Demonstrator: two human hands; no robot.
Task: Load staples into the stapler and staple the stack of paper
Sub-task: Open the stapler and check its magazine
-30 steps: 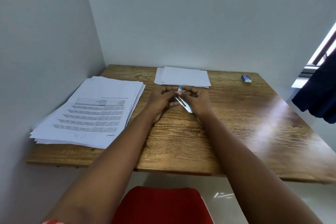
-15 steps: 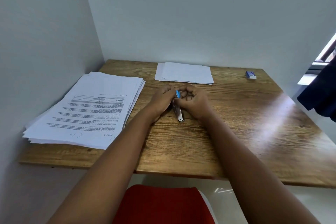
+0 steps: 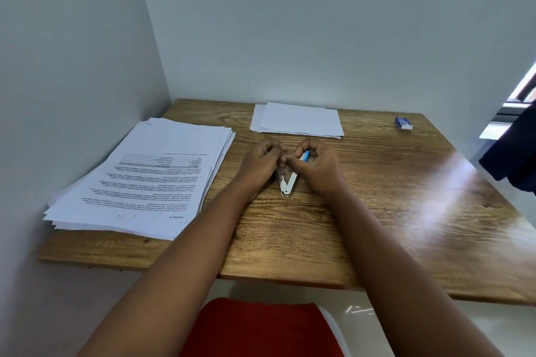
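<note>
— Where do we see the stapler (image 3: 287,181) now?

— We see it between the two hands, opened like a letter V. The hinge end points toward the near edge of the table (image 3: 377,211), and the two arms go up into the fingers. The blue part is at the right hand (image 3: 317,166).

— How are the fingers?

— The fingers of the right hand are curled and they pinch the arm with the blue tip. The left hand (image 3: 258,165) has its fingers curled around the other metal arm. The fingertips of both hands almost meet above the stapler. We cannot tell if staples are inside.

— And around the stapler?

— Just behind the stapler lies a small stack of white paper (image 3: 298,120). To the left of the stapler there is a big printed pile (image 3: 150,174), near the wall. Far to the right and behind the stapler, a little blue and white box (image 3: 403,123) sits near the table edge. In front of the stapler, under the table edge, we see a red seat (image 3: 255,327).
</note>
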